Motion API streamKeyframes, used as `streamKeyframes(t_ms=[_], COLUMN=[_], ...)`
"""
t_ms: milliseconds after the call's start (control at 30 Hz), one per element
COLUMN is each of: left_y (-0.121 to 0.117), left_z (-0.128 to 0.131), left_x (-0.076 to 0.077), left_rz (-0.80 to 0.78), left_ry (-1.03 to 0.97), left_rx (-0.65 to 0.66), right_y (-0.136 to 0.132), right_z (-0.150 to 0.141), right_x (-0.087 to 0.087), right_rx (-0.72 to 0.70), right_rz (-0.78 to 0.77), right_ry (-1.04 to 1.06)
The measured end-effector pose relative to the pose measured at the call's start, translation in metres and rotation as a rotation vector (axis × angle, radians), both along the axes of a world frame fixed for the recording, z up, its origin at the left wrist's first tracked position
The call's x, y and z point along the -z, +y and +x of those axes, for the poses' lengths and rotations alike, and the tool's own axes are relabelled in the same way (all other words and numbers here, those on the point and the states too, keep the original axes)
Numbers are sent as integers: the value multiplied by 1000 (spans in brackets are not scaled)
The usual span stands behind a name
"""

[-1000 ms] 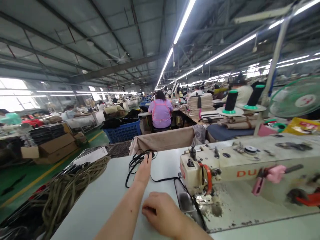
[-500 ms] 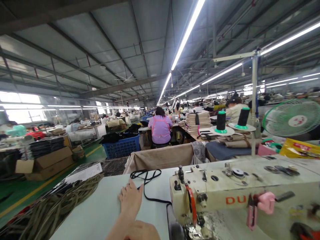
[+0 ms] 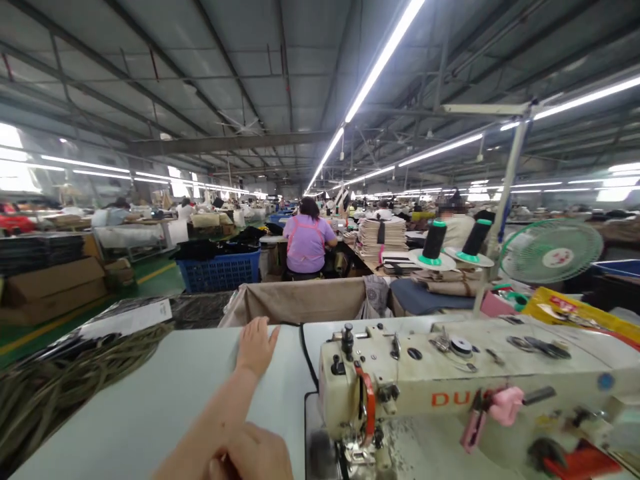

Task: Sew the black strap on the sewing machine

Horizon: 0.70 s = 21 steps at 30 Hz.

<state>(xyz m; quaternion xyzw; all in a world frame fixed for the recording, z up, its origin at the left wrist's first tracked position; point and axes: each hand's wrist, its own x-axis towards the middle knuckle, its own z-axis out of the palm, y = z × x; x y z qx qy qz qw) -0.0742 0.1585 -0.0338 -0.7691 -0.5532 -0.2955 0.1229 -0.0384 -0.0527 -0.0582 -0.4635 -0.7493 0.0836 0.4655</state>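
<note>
My left hand lies flat on the white sewing table, fingers stretched toward its far edge, holding nothing. Just right of it a thin black cord runs from the far edge down toward the base of the cream sewing machine. My right hand sits at the bottom edge beside my left forearm, fingers curled; what is under them is hidden. The machine's needle area is right of that hand.
A tan cloth trough hangs behind the table's far edge. Coiled olive rope and a plastic-wrapped bundle with a paper sheet lie left. Thread cones, a green fan and a seated person in purple are beyond.
The camera tilted up and turned left. My left hand slid forward to the table's far edge, and the looped black cord is now out of sight, only one strand showing. My right hand dropped toward the frame's bottom.
</note>
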Motion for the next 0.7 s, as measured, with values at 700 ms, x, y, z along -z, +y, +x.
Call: streamKeyframes(t_ms=[700], left_y=[-126], left_z=[-3], left_x=[14], left_rz=[-407], left_ry=[62], left_rx=[243], right_y=[-26], right_z=[39], right_x=[-68], right_rx=[-95], right_rz=[-44], right_ry=[80])
